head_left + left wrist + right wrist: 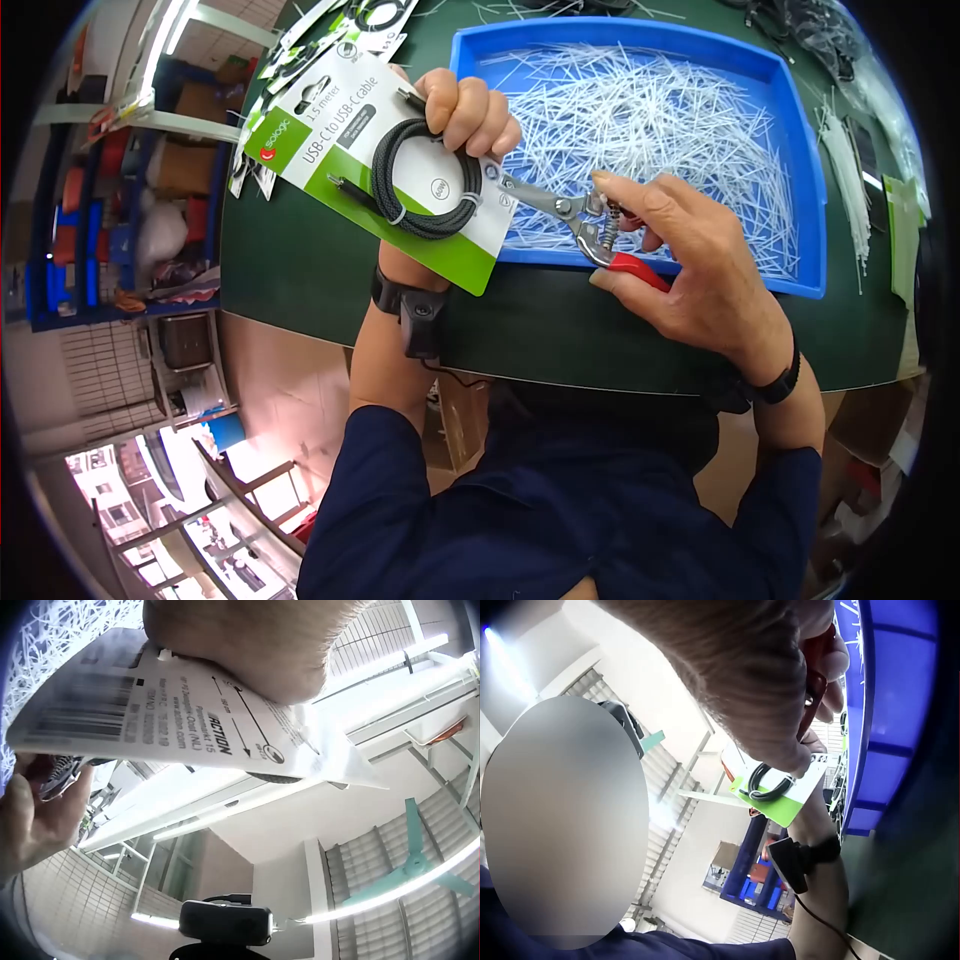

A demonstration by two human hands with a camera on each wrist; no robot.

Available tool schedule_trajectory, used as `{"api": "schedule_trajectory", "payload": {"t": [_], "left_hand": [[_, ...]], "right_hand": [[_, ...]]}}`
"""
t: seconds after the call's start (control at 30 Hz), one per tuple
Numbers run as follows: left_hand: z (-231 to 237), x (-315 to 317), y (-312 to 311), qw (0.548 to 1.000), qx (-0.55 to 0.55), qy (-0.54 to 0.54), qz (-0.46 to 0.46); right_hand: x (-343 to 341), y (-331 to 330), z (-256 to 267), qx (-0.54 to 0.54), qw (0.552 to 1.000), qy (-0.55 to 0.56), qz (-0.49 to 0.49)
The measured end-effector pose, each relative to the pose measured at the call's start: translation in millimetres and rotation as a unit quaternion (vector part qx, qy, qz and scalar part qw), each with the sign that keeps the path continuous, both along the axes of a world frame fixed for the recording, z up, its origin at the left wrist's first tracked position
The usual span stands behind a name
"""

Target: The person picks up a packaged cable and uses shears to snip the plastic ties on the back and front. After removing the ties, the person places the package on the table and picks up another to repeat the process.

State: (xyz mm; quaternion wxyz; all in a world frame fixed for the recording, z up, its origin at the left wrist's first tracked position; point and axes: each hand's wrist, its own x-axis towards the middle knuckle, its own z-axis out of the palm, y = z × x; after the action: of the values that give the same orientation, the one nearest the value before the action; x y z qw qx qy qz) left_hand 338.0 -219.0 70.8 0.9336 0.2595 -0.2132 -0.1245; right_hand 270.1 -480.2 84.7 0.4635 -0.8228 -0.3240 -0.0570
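My left hand (465, 112) grips the right edge of a white and green retail card (300, 150). On the card's front, a coiled black USB-C cable (380, 180) is bound with white cable ties (468, 200). The left wrist view shows the card's printed back (172, 712) with a barcode. Red-handled pruning snips (565, 208) are held in my right hand (700, 255), thumb and fingers around the handles. Their blade tips are right at the card's right edge, beside the coil and below my left fingers. A coil spring shows between the handles.
Behind the snips, a blue tray (640, 30) holds a heap of thin white plastic strips (650, 120). More carded cables (385, 15) lie at the back left of the green table (290, 260). To the tray's right are a bundle of white strips (848, 190) and clear plastic bags (840, 40).
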Motion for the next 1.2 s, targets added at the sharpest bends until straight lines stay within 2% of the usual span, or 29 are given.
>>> {"api": "schedule_trajectory", "payload": {"t": [0.2, 0.4, 0.5, 0.63, 0.77, 0.87, 1.2], "left_hand": [[-2, 13, 3, 0.992, 0.042, -0.099, -0.071], [-4, 21, 3, 0.981, 0.066, -0.149, -0.103], [-3, 28, 3, 0.962, 0.102, -0.202, -0.153], [2, 40, 0, 0.93, 0.118, -0.28, -0.206], [0, 40, 0, 0.928, 0.13, -0.296, -0.183], [1, 36, -1, 0.928, 0.141, -0.304, -0.164], [0, 40, 1, 0.925, 0.109, -0.322, -0.171]], "right_hand": [[-7, 2, -3, -0.058, 0.998, -0.006, 0.022], [-7, 2, -11, -0.038, 0.999, -0.011, 0.025], [-5, -1, -12, -0.036, 0.999, -0.003, 0.03], [-1, -7, -9, -0.025, 0.995, 0.066, 0.07], [-3, -8, -6, -0.075, 0.996, 0.016, 0.044], [-5, -7, -6, -0.112, 0.989, -0.097, 0.004], [-5, -14, -3, -0.107, 0.993, -0.044, 0.012]]}}
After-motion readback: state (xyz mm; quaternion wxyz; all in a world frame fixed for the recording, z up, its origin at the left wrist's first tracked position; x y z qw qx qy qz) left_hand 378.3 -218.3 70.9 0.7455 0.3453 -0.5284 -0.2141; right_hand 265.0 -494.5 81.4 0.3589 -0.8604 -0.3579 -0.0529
